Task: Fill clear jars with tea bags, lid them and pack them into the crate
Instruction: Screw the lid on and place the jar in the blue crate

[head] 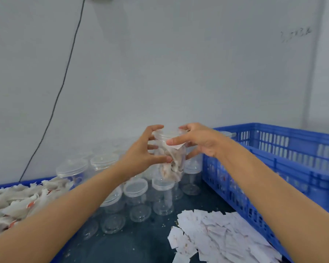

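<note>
Your left hand [146,149] grips the body of the filled jar [170,158], held up above the empty jars [139,194] on the table [141,242]; your right hand [196,141] pinches its clear lid [168,134] at the rim. A paper tag seems to poke out under the lid: caught there, it could stop the lid seating, and it might pop off on the way to the blue crate [285,149]
</note>
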Motion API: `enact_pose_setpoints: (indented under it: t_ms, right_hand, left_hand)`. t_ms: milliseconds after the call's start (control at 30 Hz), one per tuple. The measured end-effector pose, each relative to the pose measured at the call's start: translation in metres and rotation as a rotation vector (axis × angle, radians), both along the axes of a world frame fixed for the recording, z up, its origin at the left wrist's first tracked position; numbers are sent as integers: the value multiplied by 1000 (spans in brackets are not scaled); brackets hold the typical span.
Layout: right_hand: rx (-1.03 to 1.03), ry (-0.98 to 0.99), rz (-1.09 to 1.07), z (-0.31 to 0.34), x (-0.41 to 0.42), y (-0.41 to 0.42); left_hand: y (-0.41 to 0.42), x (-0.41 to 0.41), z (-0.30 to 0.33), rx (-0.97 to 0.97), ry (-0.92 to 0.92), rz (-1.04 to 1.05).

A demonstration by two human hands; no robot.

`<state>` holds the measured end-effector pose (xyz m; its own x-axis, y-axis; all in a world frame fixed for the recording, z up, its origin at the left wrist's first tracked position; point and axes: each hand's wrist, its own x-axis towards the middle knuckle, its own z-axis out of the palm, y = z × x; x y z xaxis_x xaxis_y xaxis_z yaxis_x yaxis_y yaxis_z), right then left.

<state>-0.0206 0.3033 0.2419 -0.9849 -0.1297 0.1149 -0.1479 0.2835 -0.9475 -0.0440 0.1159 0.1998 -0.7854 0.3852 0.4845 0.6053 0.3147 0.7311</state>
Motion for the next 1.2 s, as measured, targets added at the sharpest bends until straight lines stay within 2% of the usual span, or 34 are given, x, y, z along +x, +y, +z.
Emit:
enact_pose_setpoints:
  t_ms: [167, 433, 567, 633, 733, 833, 967, 1067, 1200]
  right_hand:
    - [65, 13, -141, 43, 10, 75]
    - [96, 80, -334, 68, 13, 177]
    - [99, 96, -453, 68, 7, 214]
    - [123, 65, -476, 61, 2, 230]
    - [258, -62, -485, 43, -8, 248]
    - [375, -282, -458, 20, -17, 262]
    - [377, -575, -302, -12, -27, 272]
    - [422, -650, -202, -39, -37, 275]
    - [518, -685, -117, -63, -48, 279]
  left_hand:
    - [90, -11, 38, -9, 83, -48]
    - [212, -33, 61, 164, -65, -217]
    - [261, -43, 63, 170, -111, -275]
    - [280, -49, 57, 114, -138, -270]
    - [299, -59, 41, -69, -211, -258]
    - [308, -68, 29, -367, -294, -301]
    - [317, -75, 22, -842, -162, -318]
    - [331, -79, 19, -1077, -40, -311]
    - [347, -86, 17, -1318, -67, -288]
